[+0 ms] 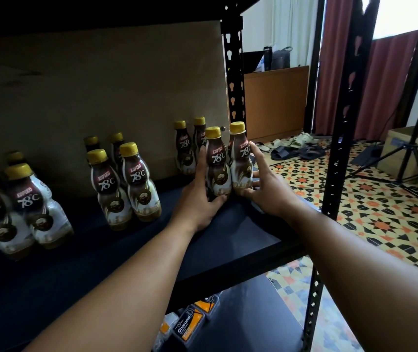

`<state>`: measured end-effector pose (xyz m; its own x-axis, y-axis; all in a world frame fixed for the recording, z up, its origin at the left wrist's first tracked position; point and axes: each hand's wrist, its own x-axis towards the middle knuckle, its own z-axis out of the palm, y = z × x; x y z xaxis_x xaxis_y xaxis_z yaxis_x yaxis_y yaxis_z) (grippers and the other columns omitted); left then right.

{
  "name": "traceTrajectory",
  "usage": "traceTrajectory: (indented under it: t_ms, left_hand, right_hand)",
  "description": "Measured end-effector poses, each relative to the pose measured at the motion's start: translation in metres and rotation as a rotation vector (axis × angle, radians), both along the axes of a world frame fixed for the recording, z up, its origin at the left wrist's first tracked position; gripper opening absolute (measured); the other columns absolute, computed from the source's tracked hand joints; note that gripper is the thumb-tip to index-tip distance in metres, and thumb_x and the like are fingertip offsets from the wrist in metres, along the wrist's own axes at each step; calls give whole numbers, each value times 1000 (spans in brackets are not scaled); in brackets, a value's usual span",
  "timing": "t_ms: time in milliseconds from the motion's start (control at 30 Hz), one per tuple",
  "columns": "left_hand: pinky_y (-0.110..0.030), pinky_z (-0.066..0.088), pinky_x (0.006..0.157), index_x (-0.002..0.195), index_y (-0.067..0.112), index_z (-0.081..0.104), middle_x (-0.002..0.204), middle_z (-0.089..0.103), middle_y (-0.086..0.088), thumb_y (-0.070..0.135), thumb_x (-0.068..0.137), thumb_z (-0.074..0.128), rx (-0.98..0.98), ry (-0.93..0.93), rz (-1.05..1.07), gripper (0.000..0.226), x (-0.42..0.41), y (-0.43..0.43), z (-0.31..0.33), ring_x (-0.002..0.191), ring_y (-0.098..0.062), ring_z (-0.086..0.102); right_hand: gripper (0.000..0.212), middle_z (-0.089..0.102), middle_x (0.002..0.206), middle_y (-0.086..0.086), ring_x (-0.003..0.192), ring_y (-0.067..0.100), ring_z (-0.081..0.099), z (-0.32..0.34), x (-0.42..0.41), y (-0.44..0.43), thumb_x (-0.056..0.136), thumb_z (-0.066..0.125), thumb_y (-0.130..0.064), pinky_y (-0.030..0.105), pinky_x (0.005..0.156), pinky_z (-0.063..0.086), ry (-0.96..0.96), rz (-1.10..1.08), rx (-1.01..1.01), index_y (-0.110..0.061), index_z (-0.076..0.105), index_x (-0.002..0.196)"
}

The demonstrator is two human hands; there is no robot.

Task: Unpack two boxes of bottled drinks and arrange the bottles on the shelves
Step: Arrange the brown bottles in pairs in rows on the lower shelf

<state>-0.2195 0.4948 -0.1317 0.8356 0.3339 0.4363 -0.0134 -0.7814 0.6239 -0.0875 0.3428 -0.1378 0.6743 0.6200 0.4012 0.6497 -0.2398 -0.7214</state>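
Two brown-and-white coffee bottles with yellow caps stand upright side by side on the black shelf (pixel 241 237) near its right end. My left hand (pixel 197 199) wraps around the left bottle (pixel 217 163), thumb at its base. My right hand (pixel 266 189) grips the right bottle (pixel 239 158) from its right side. Two more bottles (pixel 189 146) stand just behind them. A group of several bottles (pixel 126 181) stands mid-shelf, and another group (pixel 19 207) at the left.
A cardboard panel (pixel 101 85) backs the shelf. Black perforated uprights (pixel 236 72) frame the rack. On the shelf below lie small packs labelled Charcoal (pixel 190 323). To the right are patterned floor tiles, a tripod (pixel 416 148), a cardboard box (pixel 401 148) and sandals (pixel 292 146).
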Motion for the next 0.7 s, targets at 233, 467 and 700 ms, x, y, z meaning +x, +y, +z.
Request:
traceTrajectory:
  t_ms: [233,467,700]
  left_hand:
    - [-38,45,109,151,57,-20,156,43,12,29,91,73,4,-2,3,114,1,1,0,134,-16,53]
    - [-37,47,108,151,57,-19,155,44,15,29,91,73,-1,-3,5,114,1,1,0,133,-14,54]
    - [-27,42,105,149,60,-19,151,50,15,31,90,75,-15,3,23,114,3,3,-3,132,-13,55]
  right_hand:
    - [120,70,120,2,103,21,71,-4,4,3,89,77,-12,52,93,58,-5,2,20,-74,-10,144]
    - [118,68,124,0,104,17,70,-4,4,3,89,78,-12,50,96,57,-10,8,31,-67,-8,149]
    - [119,67,126,4,108,21,69,-2,3,3,89,77,-13,52,97,55,-17,-17,-2,-70,-11,147]
